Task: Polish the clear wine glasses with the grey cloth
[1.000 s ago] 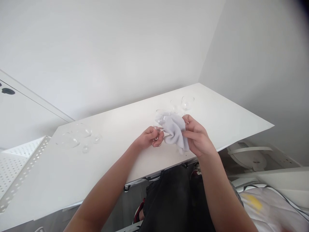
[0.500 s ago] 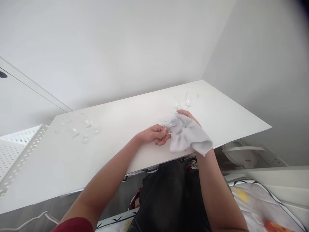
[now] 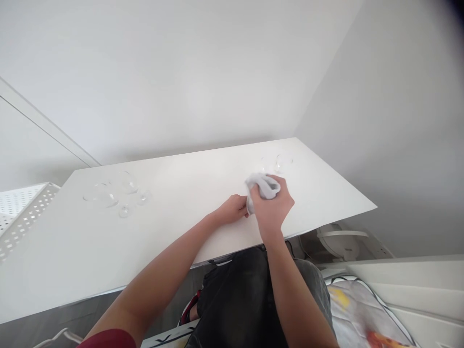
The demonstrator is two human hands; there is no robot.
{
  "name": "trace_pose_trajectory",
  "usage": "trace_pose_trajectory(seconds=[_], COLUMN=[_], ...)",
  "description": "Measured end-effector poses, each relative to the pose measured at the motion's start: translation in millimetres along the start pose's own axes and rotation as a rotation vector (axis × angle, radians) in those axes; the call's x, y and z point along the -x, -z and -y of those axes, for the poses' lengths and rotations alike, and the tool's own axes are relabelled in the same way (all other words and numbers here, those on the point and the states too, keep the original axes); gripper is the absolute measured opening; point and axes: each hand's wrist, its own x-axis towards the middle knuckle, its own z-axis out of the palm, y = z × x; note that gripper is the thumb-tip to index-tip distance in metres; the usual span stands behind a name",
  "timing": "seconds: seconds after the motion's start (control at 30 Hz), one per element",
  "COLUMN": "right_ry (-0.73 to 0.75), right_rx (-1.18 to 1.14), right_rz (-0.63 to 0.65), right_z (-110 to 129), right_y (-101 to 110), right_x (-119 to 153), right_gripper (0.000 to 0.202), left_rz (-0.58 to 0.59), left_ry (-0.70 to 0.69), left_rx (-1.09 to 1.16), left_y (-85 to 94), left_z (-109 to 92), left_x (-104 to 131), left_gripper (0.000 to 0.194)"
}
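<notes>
Near the front edge of the white table, my left hand [image 3: 234,209] has its fingers closed on the stem end of a clear glass [image 3: 250,205]. The glass is tilted towards the right, mostly hidden by a pale grey cloth [image 3: 266,186]. My right hand [image 3: 273,203] grips the bunched cloth, wrapped against the glass bowl. Behind the right hand, clear glassware [image 3: 278,163] stands on the table. Several more clear glasses [image 3: 110,195] are at the table's left side, their outlines faint against the white.
The white table [image 3: 181,193] meets a wall at the back. A white perforated rack [image 3: 27,212] is beside its left end. Below the right front edge lie a white round appliance [image 3: 339,244] and a patterned cushion [image 3: 362,309].
My right hand has closed round the cloth, which hung loosely spread before and is now bunched up over the glass. The view has shifted slightly.
</notes>
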Motion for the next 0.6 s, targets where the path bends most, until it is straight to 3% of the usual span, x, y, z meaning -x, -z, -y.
trace_pose_trajectory(seconds=[0.07, 0.1, 0.2, 0.27, 0.33, 0.4, 0.47, 0.53, 0.6], right_ry=[-0.036, -0.090, -0.306, -0.382, -0.322, -0.161, -0.017, 0.030, -0.061], right_rx=[-0.035, -0.116, -0.398, -0.466, -0.393, -0.228, -0.095, -0.132, -0.288], right_rz=[0.011, 0.093, 0.543, 0.758, 0.724, 0.510, 0.327, 0.349, 0.568], right_z=[8, 9, 3, -3, -6, -7, -9, -14, -22], right_y=[-3, -3, -5, -13, -27, -47, -69, -88, -101], right_x=[-5, -10, -26, -33, -35, -35, -38, -45, -57], right_gripper=[0.041, 0.041, 0.042, 0.045, 0.049, 0.058, 0.066, 0.067, 0.055], left_rz=[0.051, 0.088, 0.166, 0.106, -0.109, -0.376, -0.562, -0.633, -0.640], left_ry=[0.000, 0.001, 0.037, 0.065, 0.083, 0.086, 0.096, 0.118, 0.138], left_rx=[0.086, 0.175, 0.501, 0.665, 0.699, 0.587, 0.469, 0.411, 0.424], left_y=[3.0, 5.6, 13.5, 15.5, 13.9, 10.3, 7.4, 7.4, 10.7], left_z=[-3, -6, -10, -8, -2, 4, 9, 12, 12], left_x=[2, 3, 8, 7, 2, -3, -7, -8, -8], left_gripper=[0.022, 0.025, 0.039, 0.044, 0.040, 0.026, 0.014, 0.014, 0.024])
